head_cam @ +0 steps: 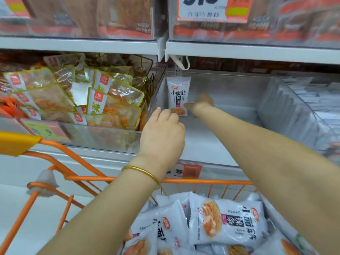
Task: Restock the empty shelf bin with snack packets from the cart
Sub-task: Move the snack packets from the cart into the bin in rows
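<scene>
Left hand (pixel 163 131) pinching the snack packet (pixel 178 89) low down, right hand (pixel 201 103) touching it (grip unclear), so I'd stand it snug against the bin wall (pixel 156 100) to their left.

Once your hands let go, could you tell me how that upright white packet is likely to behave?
It will probably tip: the white packet stands on its narrow bottom edge, with left hand and right hand at its base. It looks light and floppy, like those heaped in the cart. Its plastic film may slide on the smooth bin floor.
</scene>
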